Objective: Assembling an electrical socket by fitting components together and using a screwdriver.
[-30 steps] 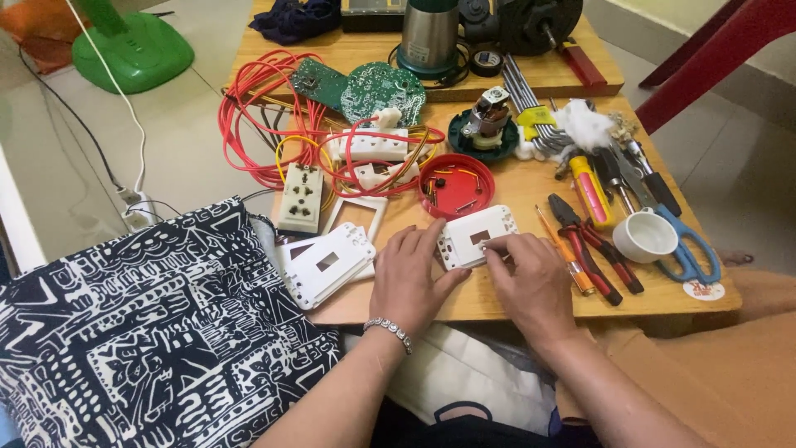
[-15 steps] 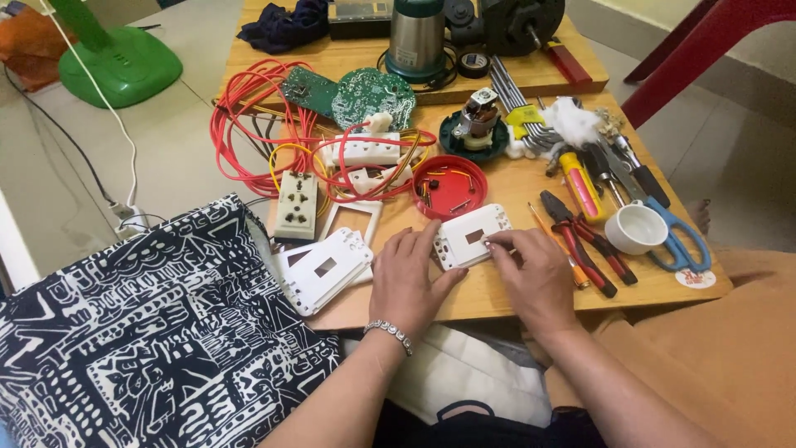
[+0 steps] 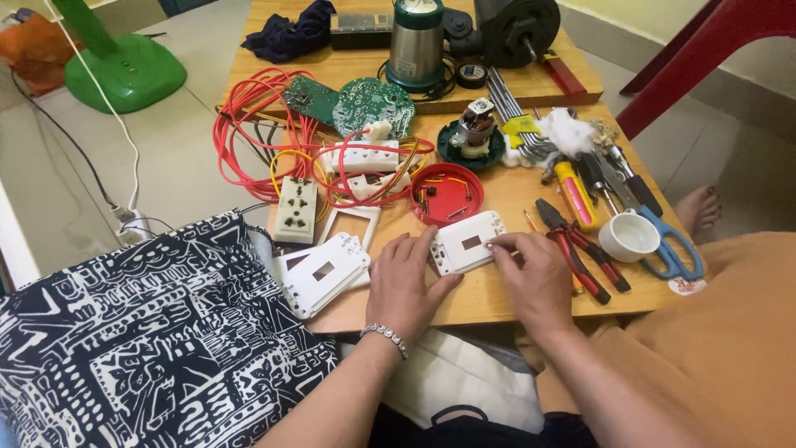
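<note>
The white plate (image 3: 468, 241) is lying flat on the table (image 3: 497, 303), between both hands. The left hand (image 3: 406, 282) is resting open against its near-left edge, fingers touching. The right hand (image 3: 535, 278) is pinching its right edge. Pliers (image 3: 572, 245) are lying just right of the right hand.

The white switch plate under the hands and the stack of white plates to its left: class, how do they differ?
The white switch plate is a single piece, touched by the left hand and the right hand; the stack of white plates holds several layered pieces, with no hand on it. The single plate lies next to the red round cover; the stack overhangs the table's edge. Both are white rectangles with a small central opening.
</note>
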